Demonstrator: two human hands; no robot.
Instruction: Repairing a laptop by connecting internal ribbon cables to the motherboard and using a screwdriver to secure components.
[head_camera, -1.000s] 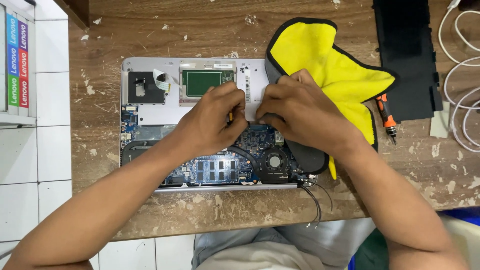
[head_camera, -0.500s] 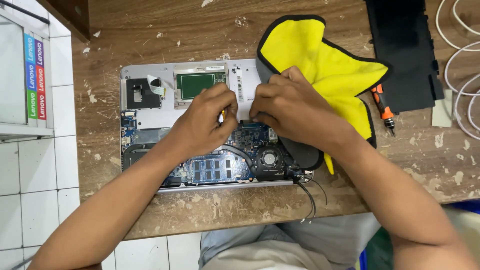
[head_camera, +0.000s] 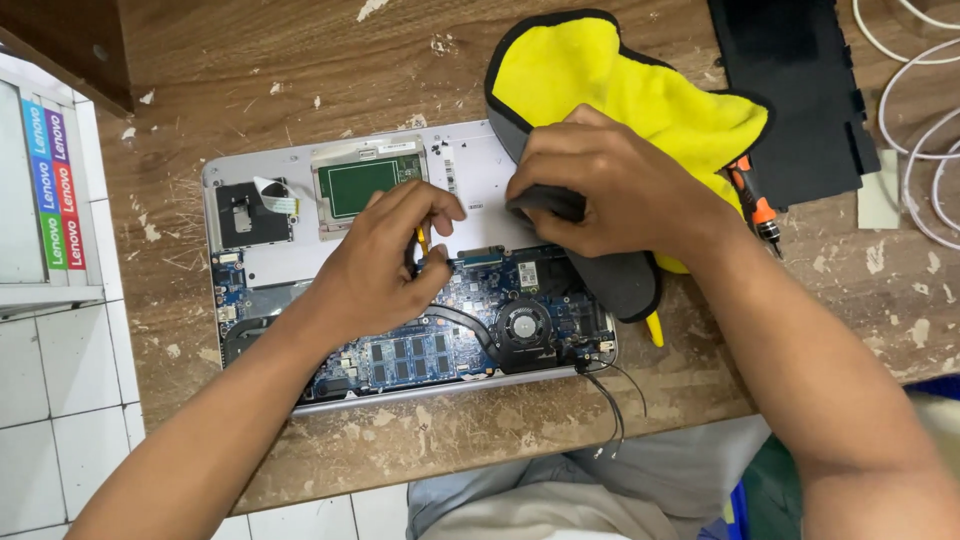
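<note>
An opened silver laptop (head_camera: 270, 265) lies bottom-up on the worn wooden table (head_camera: 260, 80), its blue circuit board (head_camera: 420, 350) and round black fan (head_camera: 523, 325) exposed. My left hand (head_camera: 385, 265) rests on the board with its fingers pinched on a small yellow tool (head_camera: 421, 240). My right hand (head_camera: 610, 185) presses on the grey edge of a yellow cloth (head_camera: 620, 90) that drapes over the laptop's right side.
A black laptop battery (head_camera: 800, 90) lies at the top right, with white cables (head_camera: 920, 130) beside it. An orange-handled screwdriver (head_camera: 752, 200) sits by the cloth. Thin black wires (head_camera: 610, 395) hang off the laptop's front edge. White tiles and a box with coloured stickers (head_camera: 45, 200) flank the left.
My right hand moved off the board onto the cloth's grey edge. My left hand stayed on the board, fingers now pinched on the yellow tool. The view shifted slightly.
</note>
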